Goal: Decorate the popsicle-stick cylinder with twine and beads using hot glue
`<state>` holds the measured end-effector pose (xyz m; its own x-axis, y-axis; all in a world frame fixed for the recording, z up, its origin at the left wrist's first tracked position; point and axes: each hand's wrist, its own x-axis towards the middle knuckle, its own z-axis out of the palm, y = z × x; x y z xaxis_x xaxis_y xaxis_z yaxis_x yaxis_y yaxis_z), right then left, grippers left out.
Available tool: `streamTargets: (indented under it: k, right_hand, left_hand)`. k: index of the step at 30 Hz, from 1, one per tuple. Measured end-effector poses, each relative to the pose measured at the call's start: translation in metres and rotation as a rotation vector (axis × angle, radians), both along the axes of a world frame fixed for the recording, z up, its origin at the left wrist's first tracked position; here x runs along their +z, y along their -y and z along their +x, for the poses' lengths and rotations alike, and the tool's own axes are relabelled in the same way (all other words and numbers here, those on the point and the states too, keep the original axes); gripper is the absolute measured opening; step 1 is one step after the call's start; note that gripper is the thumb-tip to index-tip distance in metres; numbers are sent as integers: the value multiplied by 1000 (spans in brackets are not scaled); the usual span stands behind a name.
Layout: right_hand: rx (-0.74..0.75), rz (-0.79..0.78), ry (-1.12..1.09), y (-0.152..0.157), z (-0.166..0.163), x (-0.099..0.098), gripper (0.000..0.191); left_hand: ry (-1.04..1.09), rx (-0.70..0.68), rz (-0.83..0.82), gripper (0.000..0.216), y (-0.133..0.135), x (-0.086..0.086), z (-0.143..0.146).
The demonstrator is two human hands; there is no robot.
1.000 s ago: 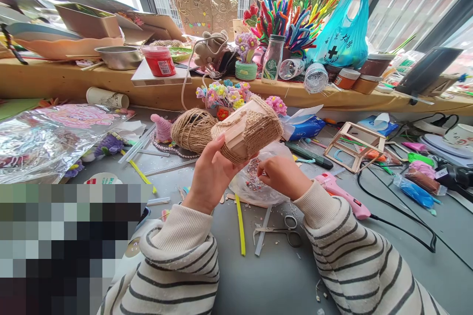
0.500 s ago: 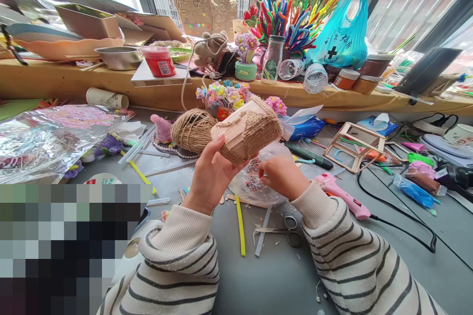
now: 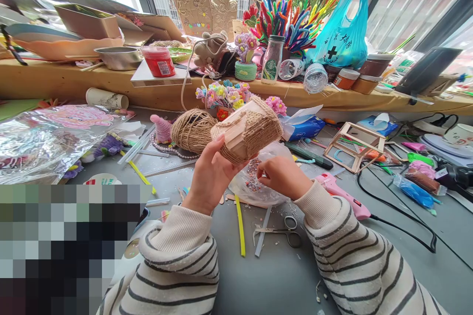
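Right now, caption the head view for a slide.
Left hand holds a twine-wrapped box; right hand picks in a bead bag.

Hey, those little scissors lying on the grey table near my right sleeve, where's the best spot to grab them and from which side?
Probably by the finger loops. The scissors lie flat and partly open, loops toward the right sleeve, blades pointing left toward the yellow stick. Coming from above on the right with the right hand keeps fingers off the blades.

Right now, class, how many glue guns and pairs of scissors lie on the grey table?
2: one pink glue gun right of the right hand, one pair of scissors below it. Clutter may hide more.
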<state>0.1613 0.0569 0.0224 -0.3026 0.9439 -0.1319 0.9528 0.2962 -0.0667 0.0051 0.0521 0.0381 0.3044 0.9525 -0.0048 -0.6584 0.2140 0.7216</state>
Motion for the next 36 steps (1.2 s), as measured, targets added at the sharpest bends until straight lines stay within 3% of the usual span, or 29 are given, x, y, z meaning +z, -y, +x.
streamTargets:
  k: [9,15,28,36]
  right_hand:
    - [-28,-16,41,-1,2,-3,17]
    - [-130,70,28,-1,3,-2,29]
    - [-169,-66,-77,3,-6,-5,20]
    - [-183,-57,-80,2,-6,-7,22]
  left_hand:
    - [16,3,-1,38,-1,1,1]
    - [12,6,-4,36,0,0,1]
    - [20,22,-6,38,-1,1,3]
    - [26,24,-9,36,-2,0,3]
